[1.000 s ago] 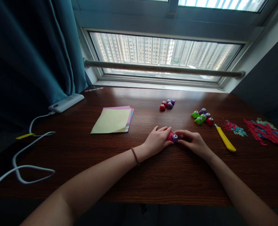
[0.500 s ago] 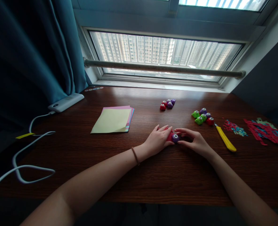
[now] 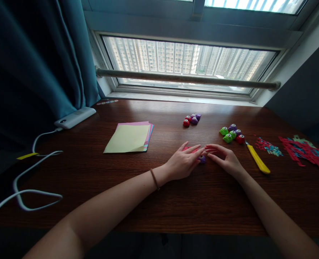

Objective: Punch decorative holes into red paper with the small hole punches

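Observation:
A small purple craft punch (image 3: 202, 159) sits on the desk, mostly covered by my left hand (image 3: 183, 160). The fingers of that hand are stretched out over the punch and over a piece of pinkish-red paper (image 3: 187, 148), whose edge shows beyond the knuckles. Just to the right is my right hand (image 3: 225, 160), its thumb and curved fingers apart, with the fingertips close to those of the left. I see nothing held in the right hand. Whether its fingertips touch the left hand or the punch, I cannot tell.
Coloured paper sheets (image 3: 127, 138) lie left. Red and purple punches (image 3: 194, 120) stand behind the hands. Green, purple and red punches (image 3: 231, 133) are right, beside a yellow-handled craft knife (image 3: 258, 158), paper bits (image 3: 269, 146) and paper strips (image 3: 302, 151). A white device (image 3: 75, 118) trails a cable.
My left fingers have extended rightward over the purple punch, covering most of it. My right hand has moved slightly right, and its fingers have come off the punch's side.

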Action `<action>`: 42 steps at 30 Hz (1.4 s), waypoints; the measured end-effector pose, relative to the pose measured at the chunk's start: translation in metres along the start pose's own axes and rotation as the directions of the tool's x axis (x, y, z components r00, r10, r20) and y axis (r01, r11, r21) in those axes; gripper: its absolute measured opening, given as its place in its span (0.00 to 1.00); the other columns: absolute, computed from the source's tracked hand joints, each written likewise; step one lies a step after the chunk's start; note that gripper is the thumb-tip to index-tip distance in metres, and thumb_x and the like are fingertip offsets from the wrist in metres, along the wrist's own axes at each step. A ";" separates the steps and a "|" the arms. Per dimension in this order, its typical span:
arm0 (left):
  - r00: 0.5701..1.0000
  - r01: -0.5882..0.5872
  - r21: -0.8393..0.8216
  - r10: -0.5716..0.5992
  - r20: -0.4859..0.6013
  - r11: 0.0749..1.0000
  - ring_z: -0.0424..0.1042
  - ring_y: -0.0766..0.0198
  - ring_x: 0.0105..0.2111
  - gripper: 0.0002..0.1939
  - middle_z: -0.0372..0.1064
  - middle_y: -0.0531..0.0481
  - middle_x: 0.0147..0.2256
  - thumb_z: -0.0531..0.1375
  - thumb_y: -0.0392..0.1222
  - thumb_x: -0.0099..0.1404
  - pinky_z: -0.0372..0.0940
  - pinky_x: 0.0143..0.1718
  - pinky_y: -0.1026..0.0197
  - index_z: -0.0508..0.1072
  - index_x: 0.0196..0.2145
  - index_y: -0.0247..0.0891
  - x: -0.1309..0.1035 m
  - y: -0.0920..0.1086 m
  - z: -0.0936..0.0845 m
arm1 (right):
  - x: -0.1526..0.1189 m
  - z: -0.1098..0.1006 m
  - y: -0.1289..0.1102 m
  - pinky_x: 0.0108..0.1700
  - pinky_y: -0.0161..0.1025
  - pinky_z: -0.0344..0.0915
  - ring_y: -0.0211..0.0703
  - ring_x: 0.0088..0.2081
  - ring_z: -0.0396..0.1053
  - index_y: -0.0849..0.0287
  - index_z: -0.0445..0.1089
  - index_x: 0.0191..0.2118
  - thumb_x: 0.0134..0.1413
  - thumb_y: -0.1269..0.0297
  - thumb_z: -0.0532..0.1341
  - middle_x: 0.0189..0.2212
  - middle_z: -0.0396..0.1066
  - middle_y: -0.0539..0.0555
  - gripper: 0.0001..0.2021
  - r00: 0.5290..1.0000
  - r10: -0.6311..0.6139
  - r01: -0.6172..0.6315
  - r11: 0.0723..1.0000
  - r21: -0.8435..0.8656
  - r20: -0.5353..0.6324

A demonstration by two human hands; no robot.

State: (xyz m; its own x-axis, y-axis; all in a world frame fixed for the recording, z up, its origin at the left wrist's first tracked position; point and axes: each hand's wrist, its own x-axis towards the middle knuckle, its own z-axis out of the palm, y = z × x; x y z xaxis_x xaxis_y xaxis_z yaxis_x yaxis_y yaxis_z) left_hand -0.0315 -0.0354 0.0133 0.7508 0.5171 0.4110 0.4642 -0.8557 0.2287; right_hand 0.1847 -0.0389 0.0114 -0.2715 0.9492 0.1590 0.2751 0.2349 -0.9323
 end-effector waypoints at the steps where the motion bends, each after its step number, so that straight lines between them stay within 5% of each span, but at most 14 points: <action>1: 1.000 -0.010 -0.002 0.010 0.001 1.000 0.48 0.63 0.59 0.22 0.58 0.45 0.54 0.42 0.39 0.68 0.38 0.60 0.48 0.49 0.59 0.33 0.000 0.000 0.000 | 0.000 0.000 0.001 0.46 0.43 0.66 0.45 0.42 0.68 0.60 0.64 0.47 0.49 0.60 0.61 0.42 0.68 0.57 0.19 1.000 -0.001 0.001 1.000 0.001 0.000; 8: 0.995 -0.099 0.086 0.100 -0.011 0.991 0.50 0.61 0.58 0.22 0.56 0.42 0.55 0.42 0.40 0.68 0.35 0.60 0.47 0.52 0.57 0.30 0.000 -0.001 0.002 | 0.000 -0.002 0.006 0.46 0.42 0.65 0.45 0.42 0.68 0.60 0.65 0.45 0.51 0.59 0.59 0.42 0.68 0.57 0.16 0.999 -0.005 0.003 0.999 -0.037 -0.040; 16: 0.987 -0.160 0.148 0.155 0.044 0.976 0.50 0.57 0.58 0.29 0.54 0.41 0.56 0.44 0.51 0.67 0.31 0.59 0.43 0.47 0.60 0.34 0.002 0.006 -0.008 | 0.025 0.026 0.001 0.42 0.41 0.63 0.46 0.38 0.68 0.61 0.66 0.40 0.56 0.60 0.51 0.39 0.70 0.58 0.13 0.920 0.018 -0.145 0.943 -0.298 -0.393; 24: 0.989 -0.141 0.130 0.134 0.057 0.981 0.46 0.49 0.59 0.37 0.56 0.40 0.55 0.47 0.60 0.62 0.27 0.56 0.37 0.43 0.61 0.37 0.001 0.007 -0.014 | 0.062 0.064 -0.024 0.46 0.48 0.55 0.56 0.48 0.58 0.64 0.57 0.51 0.58 0.63 0.46 0.46 0.64 0.62 0.17 0.803 0.111 -0.529 0.585 -0.614 -0.586; 33: 0.992 -0.125 0.116 0.121 0.043 0.985 0.51 0.50 0.57 0.34 0.59 0.40 0.53 0.46 0.59 0.63 0.26 0.55 0.36 0.46 0.60 0.38 -0.002 0.006 -0.010 | 0.058 0.067 -0.019 0.43 0.51 0.56 0.58 0.47 0.57 0.64 0.60 0.45 0.58 0.66 0.46 0.44 0.64 0.64 0.13 0.785 0.116 -0.586 0.458 -0.668 -0.608; 42: 0.991 -0.129 0.103 0.127 0.029 0.986 0.53 0.52 0.56 0.35 0.61 0.41 0.52 0.47 0.59 0.62 0.27 0.56 0.37 0.45 0.61 0.38 -0.005 0.006 -0.008 | 0.057 0.069 -0.020 0.42 0.50 0.58 0.58 0.46 0.58 0.64 0.61 0.45 0.56 0.68 0.45 0.43 0.64 0.64 0.14 0.779 0.125 -0.595 0.456 -0.661 -0.615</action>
State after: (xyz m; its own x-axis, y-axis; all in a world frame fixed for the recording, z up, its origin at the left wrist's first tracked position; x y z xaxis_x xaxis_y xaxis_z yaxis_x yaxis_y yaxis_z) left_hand -0.0357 -0.0434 0.0196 0.8168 0.4045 0.4112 0.4091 -0.9089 0.0815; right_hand 0.1006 -0.0042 0.0168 0.3899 0.8972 0.2074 0.8971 -0.3194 -0.3051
